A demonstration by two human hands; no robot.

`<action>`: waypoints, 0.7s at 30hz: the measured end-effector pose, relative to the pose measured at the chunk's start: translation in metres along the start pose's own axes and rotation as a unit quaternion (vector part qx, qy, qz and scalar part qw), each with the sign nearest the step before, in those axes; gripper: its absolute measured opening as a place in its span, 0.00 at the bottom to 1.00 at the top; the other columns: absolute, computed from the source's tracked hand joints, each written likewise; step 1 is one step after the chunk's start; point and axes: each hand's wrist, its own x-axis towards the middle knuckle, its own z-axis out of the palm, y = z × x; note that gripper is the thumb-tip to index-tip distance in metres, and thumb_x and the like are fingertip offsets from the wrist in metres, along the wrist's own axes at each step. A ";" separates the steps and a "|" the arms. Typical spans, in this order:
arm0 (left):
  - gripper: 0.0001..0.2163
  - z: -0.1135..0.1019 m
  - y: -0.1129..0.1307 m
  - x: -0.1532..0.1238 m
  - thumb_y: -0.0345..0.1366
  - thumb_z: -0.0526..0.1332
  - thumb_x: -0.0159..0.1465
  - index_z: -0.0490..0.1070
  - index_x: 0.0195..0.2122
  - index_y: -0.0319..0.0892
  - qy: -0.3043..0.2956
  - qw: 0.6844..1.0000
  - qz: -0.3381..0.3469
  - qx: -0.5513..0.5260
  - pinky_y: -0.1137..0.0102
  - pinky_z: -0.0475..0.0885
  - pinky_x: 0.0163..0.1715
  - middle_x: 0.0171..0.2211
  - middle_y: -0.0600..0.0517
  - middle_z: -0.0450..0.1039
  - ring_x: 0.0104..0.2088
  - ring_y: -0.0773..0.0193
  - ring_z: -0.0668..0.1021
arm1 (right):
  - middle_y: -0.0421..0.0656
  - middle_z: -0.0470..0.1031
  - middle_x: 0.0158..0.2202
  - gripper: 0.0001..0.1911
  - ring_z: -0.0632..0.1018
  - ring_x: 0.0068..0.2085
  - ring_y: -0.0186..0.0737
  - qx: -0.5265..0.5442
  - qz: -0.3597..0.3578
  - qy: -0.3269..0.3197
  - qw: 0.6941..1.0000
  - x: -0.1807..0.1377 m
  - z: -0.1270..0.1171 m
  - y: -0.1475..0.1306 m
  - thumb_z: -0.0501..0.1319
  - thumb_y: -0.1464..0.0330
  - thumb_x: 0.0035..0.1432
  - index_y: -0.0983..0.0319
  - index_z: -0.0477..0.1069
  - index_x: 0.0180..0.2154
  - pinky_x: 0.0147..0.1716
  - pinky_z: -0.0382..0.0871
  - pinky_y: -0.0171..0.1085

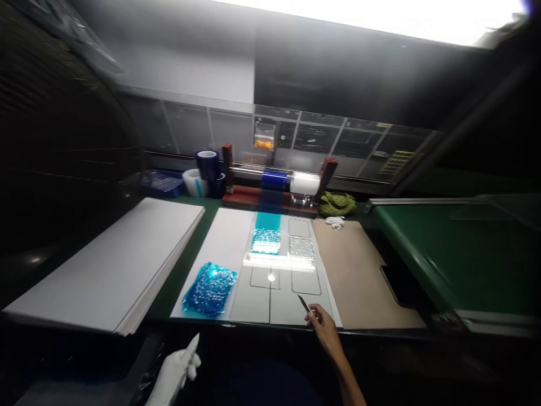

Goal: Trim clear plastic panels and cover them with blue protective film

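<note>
My right hand point(323, 327) is bare and closed around a slim pointed tool with a dark tip point(303, 303), knife-like in shape. It hovers at the front edge of a pale board point(249, 307) marked with dark rounded rectangle outlines. My left hand point(175, 366) wears a white glove and is in front of the table, its index finger stretched out and nothing clearly held. Shiny blue film pieces point(210, 290) lie in a pile on white paper left of the board. A strip of blue film point(268, 221) runs from a blue roll point(274, 180) down onto the board, beside a clear film piece point(301, 248).
A thick stack of white sheets point(110, 256) lies left, brown cardboard point(359, 276) right, with a dark phone-like slab point(397, 286). Behind stand a roll holder point(245, 195), more tape rolls point(208, 164), a blue tray point(163, 183) and a green cloth point(337, 203).
</note>
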 end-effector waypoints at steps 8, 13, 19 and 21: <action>0.31 0.131 0.083 0.016 0.66 0.56 0.46 0.76 0.31 0.39 -0.134 0.958 0.211 0.138 0.67 0.70 0.26 0.28 0.45 0.77 0.25 0.58 0.76 | 0.44 0.76 0.36 0.14 0.76 0.39 0.41 -0.181 0.053 0.124 0.974 0.082 -0.076 -0.004 0.53 0.66 0.54 0.59 0.72 0.42 0.35 0.64 0.34; 0.29 0.207 0.161 0.041 0.48 0.64 0.51 0.66 0.54 0.46 -0.127 0.906 0.343 0.212 0.59 0.59 0.56 0.56 0.45 0.66 0.57 0.50 0.66 | 0.45 0.77 0.34 0.08 0.76 0.37 0.43 -0.209 0.089 0.117 0.967 0.135 -0.102 -0.016 0.58 0.70 0.50 0.60 0.75 0.32 0.32 0.61 0.35; 0.36 0.286 0.225 0.084 0.40 0.68 0.45 0.62 0.57 0.42 -0.136 0.835 0.438 0.303 0.57 0.41 0.62 0.65 0.42 0.49 0.65 0.48 0.48 | 0.43 0.78 0.32 0.06 0.76 0.37 0.41 -0.185 0.087 0.071 0.976 0.177 -0.109 -0.018 0.61 0.72 0.48 0.59 0.76 0.30 0.33 0.61 0.34; 0.38 0.302 0.235 0.095 0.39 0.69 0.43 0.62 0.58 0.40 -0.142 0.819 0.450 0.327 0.57 0.41 0.62 0.64 0.41 0.49 0.65 0.46 0.48 | 0.42 0.78 0.31 0.05 0.76 0.36 0.39 -0.157 0.080 0.049 0.983 0.187 -0.109 -0.014 0.62 0.72 0.47 0.60 0.76 0.29 0.32 0.62 0.33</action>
